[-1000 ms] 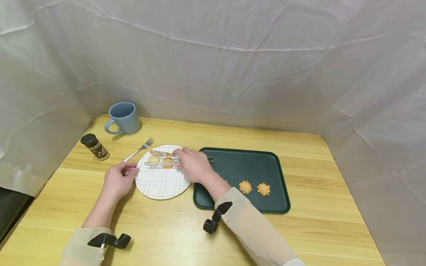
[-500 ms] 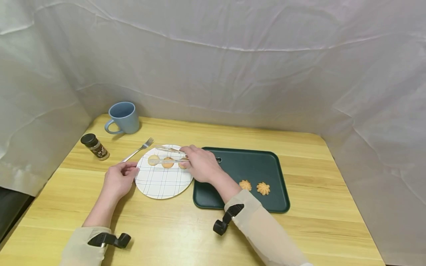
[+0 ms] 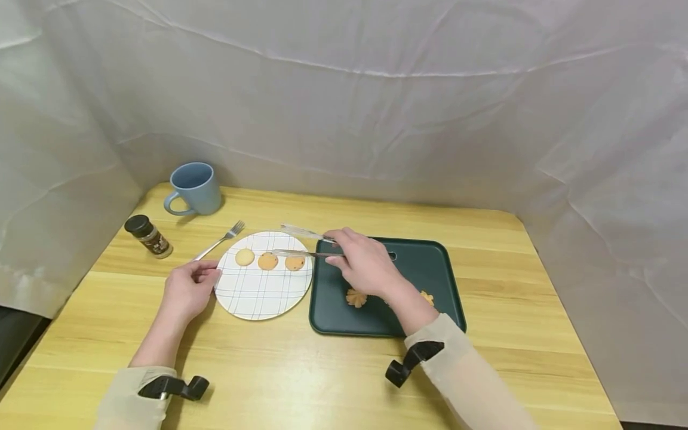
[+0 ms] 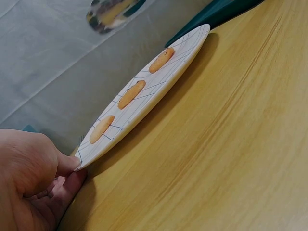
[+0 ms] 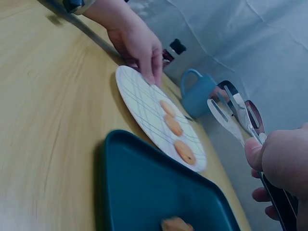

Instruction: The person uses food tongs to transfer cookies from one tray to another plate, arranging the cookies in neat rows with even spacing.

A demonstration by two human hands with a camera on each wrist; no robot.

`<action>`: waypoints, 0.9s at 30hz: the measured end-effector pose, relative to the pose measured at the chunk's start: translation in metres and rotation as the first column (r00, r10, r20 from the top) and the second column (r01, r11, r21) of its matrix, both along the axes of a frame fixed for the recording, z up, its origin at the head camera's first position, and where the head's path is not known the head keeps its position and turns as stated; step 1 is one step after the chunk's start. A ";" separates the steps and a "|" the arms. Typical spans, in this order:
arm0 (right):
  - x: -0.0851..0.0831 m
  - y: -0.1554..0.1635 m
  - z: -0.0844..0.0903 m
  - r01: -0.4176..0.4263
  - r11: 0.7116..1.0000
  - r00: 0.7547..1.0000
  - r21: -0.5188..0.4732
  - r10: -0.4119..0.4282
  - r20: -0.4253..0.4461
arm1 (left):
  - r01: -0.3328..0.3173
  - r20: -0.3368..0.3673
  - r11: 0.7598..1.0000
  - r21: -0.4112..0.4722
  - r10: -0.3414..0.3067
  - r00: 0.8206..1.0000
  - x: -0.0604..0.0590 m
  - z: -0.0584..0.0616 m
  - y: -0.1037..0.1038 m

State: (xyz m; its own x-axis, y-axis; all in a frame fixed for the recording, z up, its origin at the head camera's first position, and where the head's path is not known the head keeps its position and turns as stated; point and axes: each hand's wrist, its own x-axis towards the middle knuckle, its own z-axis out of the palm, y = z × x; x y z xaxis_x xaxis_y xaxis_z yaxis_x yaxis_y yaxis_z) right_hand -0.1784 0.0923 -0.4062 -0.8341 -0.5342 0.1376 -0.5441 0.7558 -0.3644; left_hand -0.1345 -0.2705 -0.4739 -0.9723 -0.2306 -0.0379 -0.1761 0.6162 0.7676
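Carrying empty tongs in the right hand toward the flower cookie on the tray at frame centre, while the left hand pinches the plate rim, the next move likely calls for lowering and squeezing gently.

The light yellow wooden table has visible grain and a smooth, slightly satin finish. The round white plate with thin blue grid lines looks like glazed ceramic, same for the glossy blue mug far left. The dark green rectangular tray looks like matt plastic. Shiny metal tongs and fork. Wrinkly white cloth backdrop all around.
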 end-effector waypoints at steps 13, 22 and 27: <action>0.025 0.069 -0.003 0.074 0.997 0.997 -0.001 -0.074 -0.005 | -0.005 0.004 1.000 -0.004 0.005 1.000 -0.001 0.000 0.001; 0.043 0.109 -0.021 0.131 0.991 0.991 -0.005 -0.131 0.007 | -0.009 -0.002 1.000 0.006 0.009 1.000 0.000 0.000 0.002; 0.052 0.121 -0.026 0.128 0.992 0.992 0.021 -0.127 -0.005 | -0.015 0.005 1.000 0.000 0.015 1.000 -0.001 0.000 0.002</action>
State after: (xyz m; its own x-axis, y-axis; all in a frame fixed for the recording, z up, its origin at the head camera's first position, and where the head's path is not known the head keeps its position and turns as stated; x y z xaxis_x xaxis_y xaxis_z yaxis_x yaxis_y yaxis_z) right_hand -0.1268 0.2130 -0.4322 -0.8951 -0.4263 0.1307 -0.4441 0.8265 -0.3460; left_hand -0.1352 -0.2685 -0.4744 -0.9687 -0.2447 -0.0425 -0.1886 0.6134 0.7669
